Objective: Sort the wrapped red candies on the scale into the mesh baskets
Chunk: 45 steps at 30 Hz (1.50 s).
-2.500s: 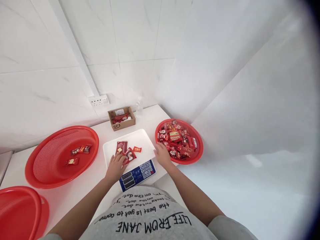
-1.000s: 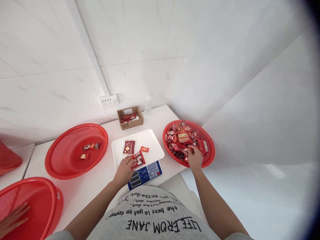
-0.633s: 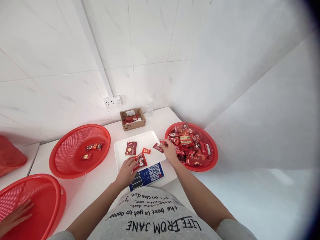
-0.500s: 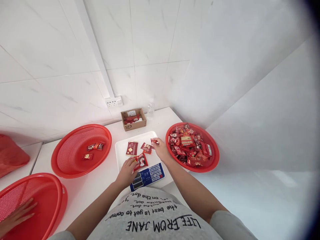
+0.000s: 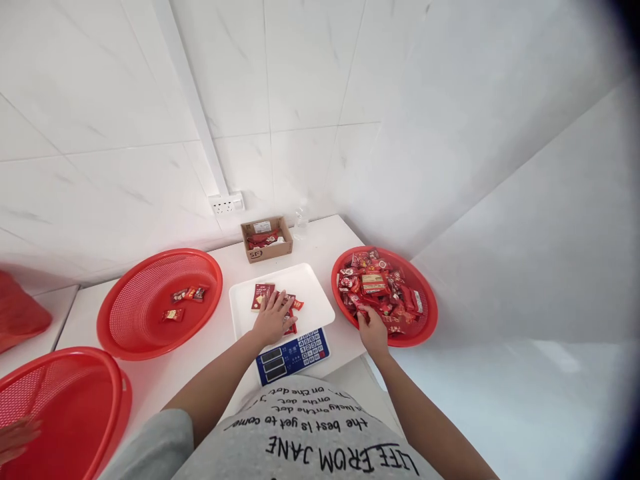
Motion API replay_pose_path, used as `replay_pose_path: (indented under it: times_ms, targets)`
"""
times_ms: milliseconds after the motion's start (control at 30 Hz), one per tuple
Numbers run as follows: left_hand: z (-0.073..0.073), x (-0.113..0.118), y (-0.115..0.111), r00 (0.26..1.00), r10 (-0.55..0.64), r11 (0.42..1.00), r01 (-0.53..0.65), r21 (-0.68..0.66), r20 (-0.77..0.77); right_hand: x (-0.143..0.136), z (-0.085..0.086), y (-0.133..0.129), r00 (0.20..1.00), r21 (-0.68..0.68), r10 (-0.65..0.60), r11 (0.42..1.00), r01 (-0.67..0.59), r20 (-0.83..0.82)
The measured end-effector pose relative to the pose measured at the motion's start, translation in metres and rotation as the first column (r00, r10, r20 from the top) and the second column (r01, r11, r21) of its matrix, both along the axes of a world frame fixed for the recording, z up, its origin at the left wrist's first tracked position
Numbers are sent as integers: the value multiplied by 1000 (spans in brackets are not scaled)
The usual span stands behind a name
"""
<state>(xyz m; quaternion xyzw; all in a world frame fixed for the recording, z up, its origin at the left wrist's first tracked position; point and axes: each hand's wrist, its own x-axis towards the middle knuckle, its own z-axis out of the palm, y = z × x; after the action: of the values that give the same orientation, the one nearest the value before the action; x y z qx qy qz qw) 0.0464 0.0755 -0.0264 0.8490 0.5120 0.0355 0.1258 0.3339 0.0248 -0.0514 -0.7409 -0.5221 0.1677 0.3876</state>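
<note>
My left hand [image 5: 271, 320] lies over several red packets on the white scale tray [image 5: 315, 293], its fingers spread and its palm down. A dark red packet [image 5: 261, 295] shows at the left of that hand, and a small orange-red one [image 5: 298, 305] at its right. The blue keypad [image 5: 300, 353] of the scale is in front of the tray. At the near left part of the right-hand red basket [image 5: 434, 313], my right hand [image 5: 370, 323] has its fingers pinched at the heaped red packets [image 5: 375, 283]; what they hold is too small to make out.
A red basket [image 5: 115, 333] with a few packets stands left of the scale. Another person's hand [image 5: 17, 439] is in the nearer left basket [image 5: 113, 373]. Behind the tray are a cardboard box [image 5: 273, 252] of red packets and a clear bottle [image 5: 301, 223].
My right hand has moved from the tray to the right-hand basket. My left hand has shifted onto the packets and spread flat. The other person's hand has moved left.
</note>
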Motion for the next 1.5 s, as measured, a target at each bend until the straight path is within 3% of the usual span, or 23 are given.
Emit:
replay_pose_path:
  times_ms: [267,467,633,700,767,867,933,1000,1167,1267,1500]
  targets:
    - [4,11,2,998,46,998,-44,37,-51,-1,-8,-4,996,-36,50,998,-47,76]
    - [1,10,0,996,-75,997,75,9,47,-2,-5,-4,993,-77,65,995,-57,95]
    - [9,-17,8,940,-323,946,325,-2,108,-3,-6,-5,992,-67,61,996,-54,108]
    - [11,-27,10,927,-360,931,364,-17,107,-3,-6,-5,992,-75,59,996,-50,116]
    - [11,-34,11,946,-302,952,305,-12,121,-3,-5,-5,991,-88,58,995,-47,120]
    - [5,-39,13,983,13,999,-18,27,181,-3,-4,-6,991,-113,66,992,-52,121]
    - [-1,-40,15,951,238,969,-246,17,198,-3,-3,-6,990,-126,65,991,-49,124]
    - [-6,-41,17,934,316,948,-317,-19,165,-4,-3,-6,990,-133,57,990,-40,127]
    - [-1,-43,23,995,74,997,-72,-31,60,-5,-3,-6,990,-128,48,991,-31,131]
    - [7,-41,27,997,-66,998,67,-21,27,-4,-4,-6,990,-118,47,993,-31,134]
    - [9,-8,29,982,-86,996,87,2,166,-3,-7,-5,990,-98,46,995,-33,133]
